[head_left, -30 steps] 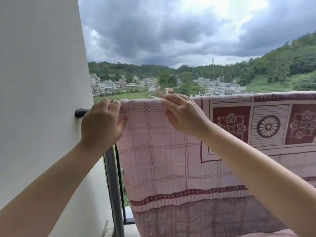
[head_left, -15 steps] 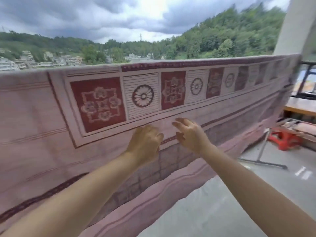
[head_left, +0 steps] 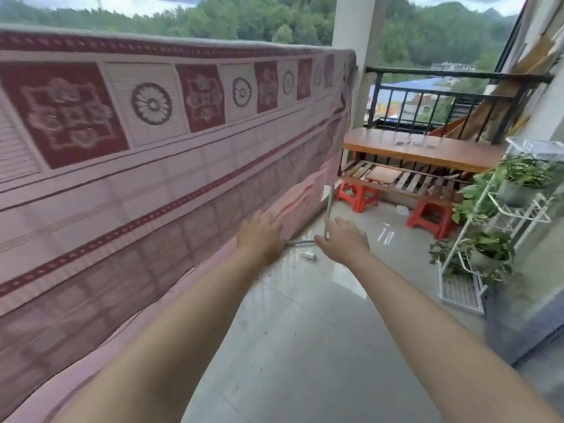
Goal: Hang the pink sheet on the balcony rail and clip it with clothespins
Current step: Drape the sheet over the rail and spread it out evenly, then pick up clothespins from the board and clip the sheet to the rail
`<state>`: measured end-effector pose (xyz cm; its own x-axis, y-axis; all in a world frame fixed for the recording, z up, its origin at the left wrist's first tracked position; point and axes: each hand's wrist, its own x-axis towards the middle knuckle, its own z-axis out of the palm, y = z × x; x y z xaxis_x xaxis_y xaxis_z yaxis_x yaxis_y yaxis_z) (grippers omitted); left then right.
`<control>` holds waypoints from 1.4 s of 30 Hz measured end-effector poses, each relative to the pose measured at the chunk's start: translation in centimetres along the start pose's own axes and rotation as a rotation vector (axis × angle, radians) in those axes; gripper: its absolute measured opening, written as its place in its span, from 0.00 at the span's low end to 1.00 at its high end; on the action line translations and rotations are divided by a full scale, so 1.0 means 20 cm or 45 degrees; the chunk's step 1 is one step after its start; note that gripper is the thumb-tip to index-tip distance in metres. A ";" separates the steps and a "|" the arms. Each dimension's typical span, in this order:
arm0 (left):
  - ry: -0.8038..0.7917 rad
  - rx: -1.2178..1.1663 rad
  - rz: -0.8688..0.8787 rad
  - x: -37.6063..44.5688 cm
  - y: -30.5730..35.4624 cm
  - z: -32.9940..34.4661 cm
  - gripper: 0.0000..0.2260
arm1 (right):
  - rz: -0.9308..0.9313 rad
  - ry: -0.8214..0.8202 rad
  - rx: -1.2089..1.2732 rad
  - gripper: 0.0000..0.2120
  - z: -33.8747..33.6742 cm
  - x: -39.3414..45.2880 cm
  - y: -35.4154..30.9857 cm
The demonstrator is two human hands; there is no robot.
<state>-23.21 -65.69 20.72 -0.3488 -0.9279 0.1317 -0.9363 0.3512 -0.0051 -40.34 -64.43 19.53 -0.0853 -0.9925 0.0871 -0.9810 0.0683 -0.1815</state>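
Open tiled floor (head_left: 320, 346) lies below and ahead of both hands, giving unobstructed passage between them. To the outer side of the left hand (head_left: 262, 236), the pink sheet (head_left: 183, 184) hangs as a continuous wall; its lower edge meets that hand, fingers spread, whether touching cannot be told. Just beyond the right hand (head_left: 343, 239), likewise spread and empty, a grey metal stand leg (head_left: 328, 209) rises from the floor. Farther ahead, two red stools (head_left: 358, 195) and a wooden counter (head_left: 421, 151) block the balcony end. To the outer side of the right hand, well apart, a white plant rack (head_left: 476, 248) narrows the way.
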 end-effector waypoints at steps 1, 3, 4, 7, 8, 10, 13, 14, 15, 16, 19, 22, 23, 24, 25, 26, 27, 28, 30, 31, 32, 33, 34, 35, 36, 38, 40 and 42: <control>-0.008 0.003 0.035 0.12 0.07 0.05 0.20 | 0.029 -0.001 -0.003 0.22 0.01 0.07 0.11; -0.055 0.022 0.107 0.37 0.19 0.17 0.20 | 0.082 -0.010 -0.034 0.22 0.07 0.21 0.32; -0.080 0.032 0.149 0.50 0.25 0.22 0.20 | 0.113 -0.021 -0.048 0.22 0.10 0.30 0.43; -0.131 -0.011 0.252 0.96 0.44 0.37 0.21 | 0.225 -0.033 -0.104 0.21 0.16 0.61 0.73; -0.143 -0.031 0.288 1.12 0.49 0.41 0.22 | 0.265 -0.034 -0.123 0.22 0.16 0.72 0.82; -0.154 -0.027 0.386 1.46 0.61 0.48 0.22 | 0.351 -0.028 -0.141 0.23 0.16 0.95 1.00; -0.151 0.018 0.475 1.90 0.80 0.53 0.20 | 0.441 -0.021 -0.185 0.23 0.14 1.26 1.28; -0.152 0.027 0.499 2.03 0.87 0.54 0.20 | 0.464 -0.021 -0.204 0.24 0.13 1.35 1.38; -0.153 0.029 0.525 2.17 0.94 0.55 0.19 | 0.491 -0.025 -0.214 0.24 0.13 1.44 1.47; -0.156 0.028 0.550 2.30 1.01 0.58 0.20 | 0.522 -0.028 -0.211 0.25 0.13 1.53 1.57; -0.171 0.034 0.637 2.70 1.23 0.70 0.20 | 0.622 -0.062 -0.166 0.26 0.17 1.80 1.89; -0.214 0.049 0.710 3.09 1.45 0.84 0.21 | 0.681 -0.089 -0.118 0.24 0.21 2.13 2.23; -0.219 0.047 0.722 3.23 1.53 0.88 0.21 | 0.696 -0.090 -0.100 0.24 0.21 2.26 2.34; -0.216 0.038 0.721 3.37 1.59 0.91 0.21 | 0.701 -0.084 -0.085 0.24 0.20 2.39 2.44; -0.214 0.018 0.705 3.53 1.66 0.94 0.21 | 0.691 -0.073 -0.077 0.24 0.18 2.52 2.55; -0.213 -0.008 0.683 3.68 1.73 0.95 0.22 | 0.671 -0.055 -0.077 0.23 0.16 2.66 2.66; -0.209 -0.031 0.664 3.83 1.79 0.96 0.22 | 0.647 -0.035 -0.076 0.23 0.13 2.79 2.76; -0.197 -0.046 0.653 3.98 1.85 0.97 0.22 | 0.624 -0.013 -0.068 0.24 0.11 2.93 2.86; -0.178 -0.086 0.631 4.26 1.96 0.98 0.20 | 0.598 0.018 -0.023 0.25 0.05 3.19 3.03; -0.188 -0.120 0.605 4.39 2.00 0.99 0.20 | 0.584 0.025 -0.004 0.24 0.04 3.32 3.10; -0.202 -0.152 0.573 4.52 2.04 1.00 0.19 | 0.565 0.026 0.005 0.24 0.03 3.44 3.17; -0.217 -0.176 0.543 4.65 2.07 1.02 0.20 | 0.544 0.020 0.009 0.24 0.04 3.57 3.23; -0.230 -0.189 0.516 4.77 2.10 1.05 0.19 | 0.530 0.006 0.010 0.24 0.04 3.68 3.29; -0.239 -0.193 0.490 4.90 2.14 1.08 0.19 | 0.520 -0.015 0.008 0.24 0.05 3.80 3.36; -0.240 -0.192 0.465 5.05 2.17 1.11 0.19 | 0.513 -0.029 0.004 0.24 0.06 3.94 3.44; -0.236 -0.176 0.429 5.36 2.25 1.16 0.19 | 0.523 -0.039 -0.001 0.23 0.07 4.22 3.61; -0.222 -0.154 0.423 5.69 2.32 1.21 0.20 | 0.541 -0.029 -0.009 0.24 0.07 4.49 3.79; -0.210 -0.125 0.439 6.01 2.40 1.25 0.20 | 0.574 -0.036 -0.013 0.25 0.06 4.75 3.97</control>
<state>-111.05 -163.50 11.61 -0.6515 -0.7583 -0.0226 -0.7575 0.6486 0.0744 -126.04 -153.34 12.29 -0.4997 -0.8658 -0.0252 -0.8488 0.4952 -0.1854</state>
